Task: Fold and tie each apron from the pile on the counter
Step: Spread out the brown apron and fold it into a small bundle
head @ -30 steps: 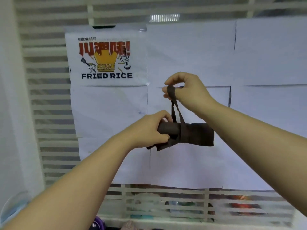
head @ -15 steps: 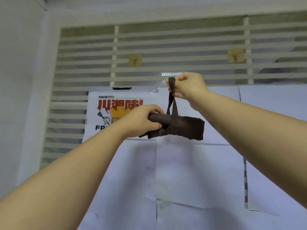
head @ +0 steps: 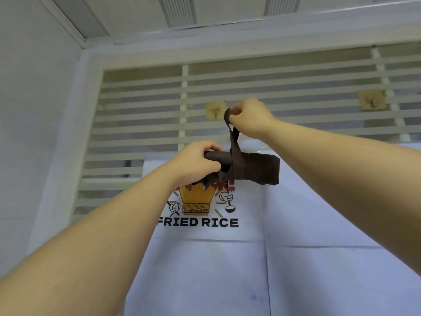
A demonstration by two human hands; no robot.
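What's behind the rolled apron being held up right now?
Behind the rolled apron hangs the FRIED RICE poster. Its logo and lettering show below, while the apron and the left hand cover its top.

Plain dark brown apron [head: 255,169]
Poster [head: 200,233] at 6 o'clock of it: white, yellow crown, black lettering; slatted screen [head: 296,87] at 12 o'clock: white bars, grey-brown gaps; paper sheets [head: 330,277] at 5 o'clock: bluish white

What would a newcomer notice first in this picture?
The rolled dark brown cloth apron, held up at centre: the left hand grips its left end, and the right hand pinches its brown strap above it. Just below, a white paper poster reading FRIED RICE hangs on the white slatted screen.
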